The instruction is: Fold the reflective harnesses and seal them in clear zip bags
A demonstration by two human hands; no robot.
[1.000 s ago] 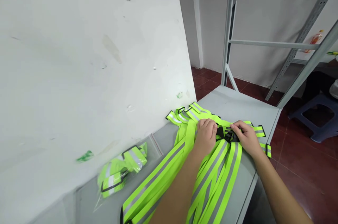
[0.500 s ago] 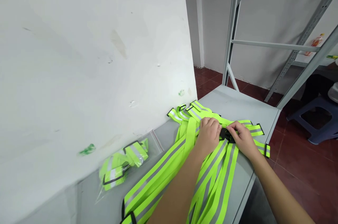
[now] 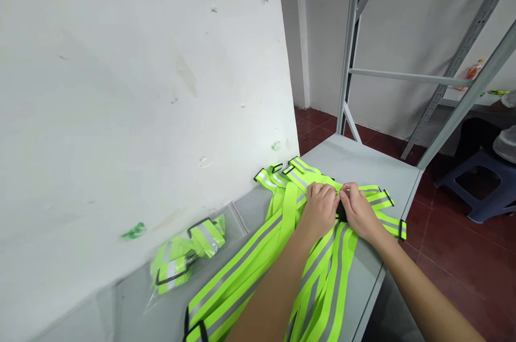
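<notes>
Neon yellow-green reflective straps (image 3: 337,272) with grey stripes lie in a long bundle on the grey table. Near the bundle's far end, my left hand (image 3: 321,203) is closed, its fingers bent at the left side of a black plastic buckle (image 3: 342,213). From the right, my right hand (image 3: 358,212) pinches the same buckle and covers most of it. The two hands almost touch. Short strap ends with black edging fan out beyond both hands. How the buckle's parts fit together is hidden by the fingers.
A clear zip bag (image 3: 187,256) with folded reflective straps lies left of the bundle, by the white wall panel (image 3: 161,89). A grey metal rack frame (image 3: 344,62) rises behind the table (image 3: 363,156). At right, a person sits on a blue stool (image 3: 475,186); an orange bottle (image 3: 472,72) stands behind.
My right hand has moved left, closer to my left hand, and now covers more of the buckle. The strap ends on the right have shifted slightly left.
</notes>
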